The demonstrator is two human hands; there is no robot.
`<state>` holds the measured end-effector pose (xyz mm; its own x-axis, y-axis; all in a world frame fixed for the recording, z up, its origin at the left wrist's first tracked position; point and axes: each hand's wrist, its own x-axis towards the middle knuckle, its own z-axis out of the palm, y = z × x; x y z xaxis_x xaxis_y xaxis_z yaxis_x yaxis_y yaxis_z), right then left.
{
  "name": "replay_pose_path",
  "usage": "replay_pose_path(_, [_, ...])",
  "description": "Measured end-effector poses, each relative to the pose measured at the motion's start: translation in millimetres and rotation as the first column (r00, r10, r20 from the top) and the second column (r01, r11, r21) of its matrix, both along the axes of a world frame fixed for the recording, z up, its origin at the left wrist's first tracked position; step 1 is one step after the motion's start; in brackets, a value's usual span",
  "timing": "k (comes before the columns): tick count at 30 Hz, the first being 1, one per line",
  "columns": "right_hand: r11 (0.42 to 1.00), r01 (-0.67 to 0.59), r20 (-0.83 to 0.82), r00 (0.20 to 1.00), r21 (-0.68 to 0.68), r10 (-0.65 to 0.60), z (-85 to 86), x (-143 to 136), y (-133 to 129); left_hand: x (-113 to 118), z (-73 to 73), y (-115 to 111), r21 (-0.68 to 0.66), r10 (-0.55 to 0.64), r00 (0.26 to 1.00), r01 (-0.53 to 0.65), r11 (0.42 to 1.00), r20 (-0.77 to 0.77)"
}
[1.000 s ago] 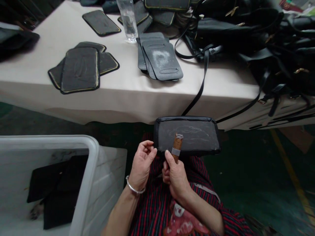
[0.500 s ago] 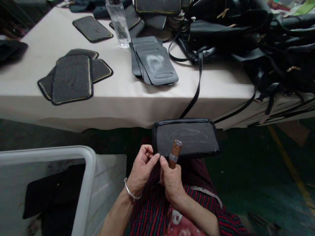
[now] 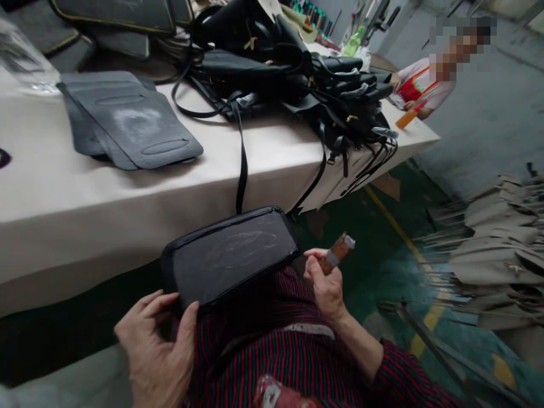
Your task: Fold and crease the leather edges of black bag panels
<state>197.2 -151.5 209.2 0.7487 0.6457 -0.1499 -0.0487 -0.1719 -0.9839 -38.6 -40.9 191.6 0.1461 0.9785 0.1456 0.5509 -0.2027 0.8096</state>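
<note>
A black rectangular bag piece (image 3: 233, 255) with a grey panel and raised dark edges lies over my lap, near the table's front edge. My left hand (image 3: 159, 340) pinches its lower left corner between thumb and fingers. My right hand (image 3: 325, 280) is wrapped round a brown tool handle (image 3: 338, 252) with grey tape, close to the piece's right end. Whether the right fingertips touch the piece is unclear. Two black straps hang over the table edge behind it.
On the pale-covered table (image 3: 221, 184) are stacked grey panels (image 3: 136, 122), a clear bottle (image 3: 29, 62) and heaped black bags (image 3: 272, 68). A person (image 3: 425, 85) is at the far end. Grey pieces (image 3: 493, 249) are piled at the right.
The view has swung right. My hands have parted: the left now grips the piece's lower left corner, and the right, still with the handle, is at its right end. The piece is tilted.
</note>
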Motion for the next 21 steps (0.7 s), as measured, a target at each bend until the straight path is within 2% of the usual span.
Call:
replay_pose_path(1, [0.999,0.039,0.005,0.999,0.023,-0.040,-3.9,15,0,4,1.7,2,0.053,-0.030,0.998,0.032,0.998,-0.050])
replay_pose_path(2, [0.999,0.023,-0.015,1.000,0.039,-0.022,-8.3,27,2,8,3.2,5,0.089,-0.060,0.995,0.067,0.994,-0.079])
replay_pose_path(5, [0.988,-0.148,-0.086,0.985,0.042,0.151,-19.4,46,12,21,6.7,14,0.198,-0.127,0.973,0.166,0.966,-0.194])
replay_pose_path(7, [0.980,-0.194,-0.105,0.975,0.039,0.197,-23.0,50,18,29,9.4,22,0.249,-0.161,0.936,0.245,0.937,-0.314])
replay_pose_path(11, [0.982,-0.186,-0.069,0.980,0.040,0.188,-28.1,54,22,41,15.4,41,0.252,-0.223,0.838,0.386,0.888,-0.498])
replay_pose_path(17, [0.969,-0.242,-0.019,0.970,0.043,0.243,-43.5,69,32,43,17.2,56,0.224,-0.233,0.733,0.467,0.856,-0.639])
replay_pose_path(21, [0.952,-0.305,0.040,0.952,0.027,0.304,-32.9,76,60,43,20.2,58,0.232,-0.236,0.712,0.494,0.838,-0.661])
